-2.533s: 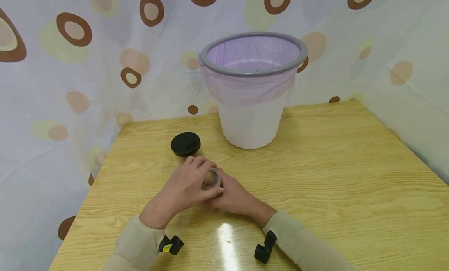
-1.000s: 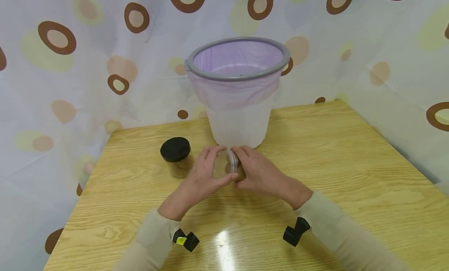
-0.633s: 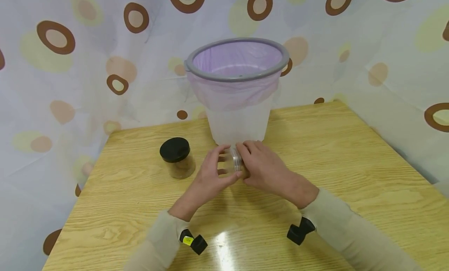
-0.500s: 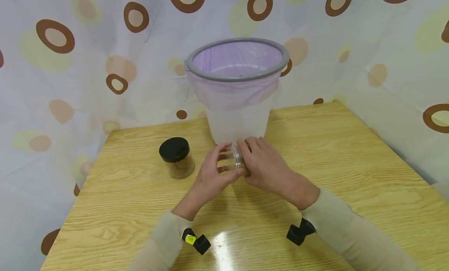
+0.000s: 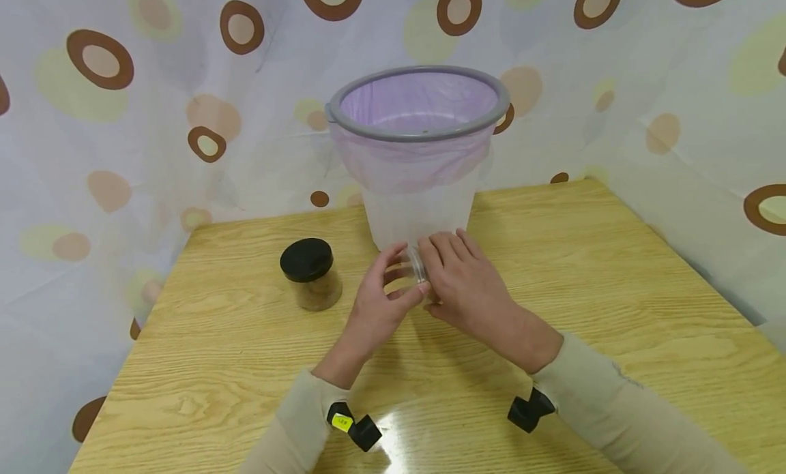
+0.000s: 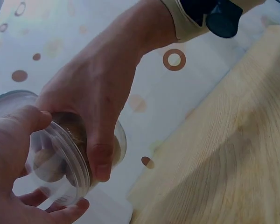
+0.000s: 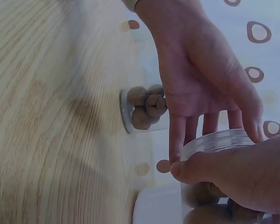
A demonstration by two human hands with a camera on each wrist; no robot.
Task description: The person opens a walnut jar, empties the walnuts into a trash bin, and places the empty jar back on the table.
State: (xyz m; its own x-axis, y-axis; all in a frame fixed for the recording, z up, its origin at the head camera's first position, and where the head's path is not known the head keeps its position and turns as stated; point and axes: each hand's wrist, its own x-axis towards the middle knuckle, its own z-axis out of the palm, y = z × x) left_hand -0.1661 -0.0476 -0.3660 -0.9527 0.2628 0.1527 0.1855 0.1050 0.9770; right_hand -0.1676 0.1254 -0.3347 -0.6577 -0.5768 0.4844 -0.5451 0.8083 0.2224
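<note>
A clear jar (image 5: 416,261) is tipped onto its side between my hands in the head view, in front of the bin. Brown round walnuts (image 7: 203,193) show through its wall in the right wrist view. My right hand (image 5: 469,283) grips the jar's body from the right. With thumb and fingers curved, my left hand (image 5: 381,300) holds around the threaded rim, which faces its palm. The left wrist view shows one walnut (image 6: 49,165) just inside the mouth. Much of the jar is hidden behind the fingers.
Left of my hands stands a second clear jar (image 5: 316,293) under a black lid (image 5: 307,259), with walnuts inside. Close behind my hands is a white bin (image 5: 420,201) with a purple liner and grey rim. A patterned cloth (image 5: 258,119) hangs behind the wooden table (image 5: 202,337).
At first the jar's mouth faced up beside the lidded jar. It has since been tipped sideways and carried right towards the bin. My right hand has come further over it.
</note>
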